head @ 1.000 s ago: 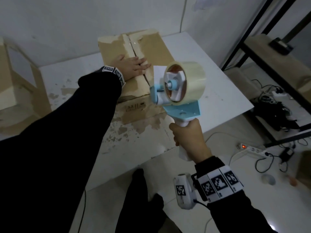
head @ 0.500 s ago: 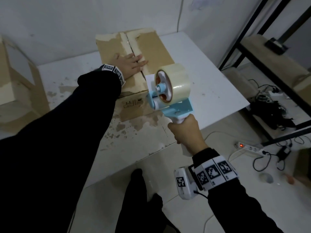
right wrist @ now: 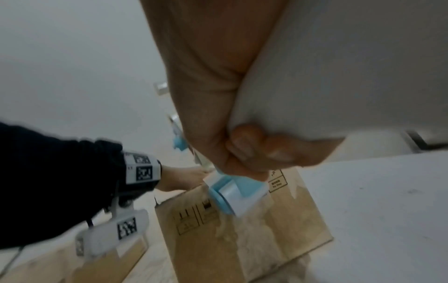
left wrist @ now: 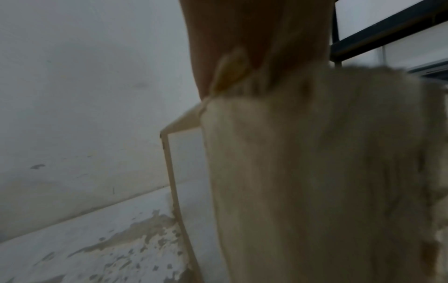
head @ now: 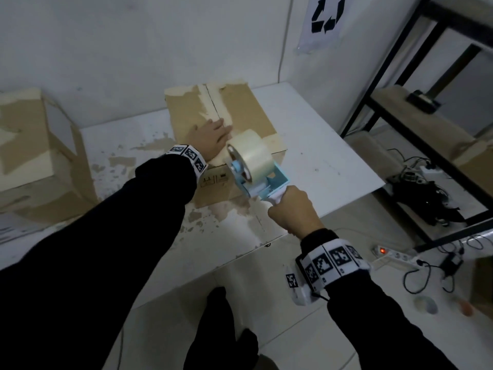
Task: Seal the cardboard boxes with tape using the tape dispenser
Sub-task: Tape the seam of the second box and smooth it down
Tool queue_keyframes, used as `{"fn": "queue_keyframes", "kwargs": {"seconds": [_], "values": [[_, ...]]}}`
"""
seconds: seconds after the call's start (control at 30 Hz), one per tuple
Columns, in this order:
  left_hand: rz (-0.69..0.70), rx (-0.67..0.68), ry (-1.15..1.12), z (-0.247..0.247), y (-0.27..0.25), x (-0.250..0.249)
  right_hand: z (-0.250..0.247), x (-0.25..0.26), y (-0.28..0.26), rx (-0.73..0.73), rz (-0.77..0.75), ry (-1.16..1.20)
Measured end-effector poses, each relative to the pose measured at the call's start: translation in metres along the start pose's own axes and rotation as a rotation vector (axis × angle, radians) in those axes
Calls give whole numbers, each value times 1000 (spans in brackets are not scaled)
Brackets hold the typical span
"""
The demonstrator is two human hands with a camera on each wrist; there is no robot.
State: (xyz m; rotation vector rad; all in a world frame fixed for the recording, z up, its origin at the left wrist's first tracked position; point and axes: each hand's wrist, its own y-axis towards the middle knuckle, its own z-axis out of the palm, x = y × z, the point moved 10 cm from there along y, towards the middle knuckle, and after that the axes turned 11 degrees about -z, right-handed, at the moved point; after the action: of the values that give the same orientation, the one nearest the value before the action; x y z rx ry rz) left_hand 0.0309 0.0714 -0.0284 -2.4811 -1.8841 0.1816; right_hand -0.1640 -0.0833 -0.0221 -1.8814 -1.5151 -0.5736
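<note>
The tape dispenser (head: 256, 172) sits in the right hand (head: 293, 212), whose fingers are wrapped fully round its white handle, thumb folded over them in the right wrist view. Just beyond that grip, the blue frame and the big clear tape roll (head: 249, 153) lean toward the near front face of the cardboard box (head: 240, 113); the front roller lies against or just off that face, which one cannot be told. The tilt suggests the tape is meant to start on the front face so that it can be drawn up over the edge and along the top seam (head: 216, 108). The right forearm reaches forward and slightly inward, wrist cocked downward.

Beyond the dispenser and to the left of the grip, the left hand (head: 210, 137) lies flat on the box top, fingers straight and spread beside the seam, holding nothing; it likely pins the flaps shut and steadies the box against the pull. The left arm stretches out nearly straight across the white table (head: 320, 156). Another cardboard box (head: 32, 145) stands well off to the left.
</note>
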Motion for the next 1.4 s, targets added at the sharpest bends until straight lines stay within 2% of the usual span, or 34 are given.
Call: {"fn": "queue_keyframes", "kwargs": {"seconds": [0.13,0.23,0.3,0.4,0.47,0.6,0.73,0.87,1.0,1.17,1.4], "values": [[-14,19,-2,11,-2,7,7,-10,-3,-37,6,44],[-30,22,-16,11,-4,9,8,-18,-4,-55,10,165],[-34,20,-28,10,-4,10,1,-23,-7,-105,18,306],[-36,-12,-46,6,-5,12,-20,-27,-1,-219,39,638],[-32,-25,-43,2,-4,14,-40,-23,15,-245,32,708],[2,10,-37,-3,2,18,-80,-28,71,-283,47,616],[34,40,-86,-9,16,27,-94,-44,128,-365,99,614],[-32,-18,-109,-17,30,52,-96,-62,171,-404,170,509],[-130,-37,-101,-5,34,76,-75,-89,202,-312,243,464],[-152,-79,-171,0,34,81,-39,-112,229,-186,321,620],[-186,-121,-205,-4,31,80,-14,-115,261,-21,305,546]]}}
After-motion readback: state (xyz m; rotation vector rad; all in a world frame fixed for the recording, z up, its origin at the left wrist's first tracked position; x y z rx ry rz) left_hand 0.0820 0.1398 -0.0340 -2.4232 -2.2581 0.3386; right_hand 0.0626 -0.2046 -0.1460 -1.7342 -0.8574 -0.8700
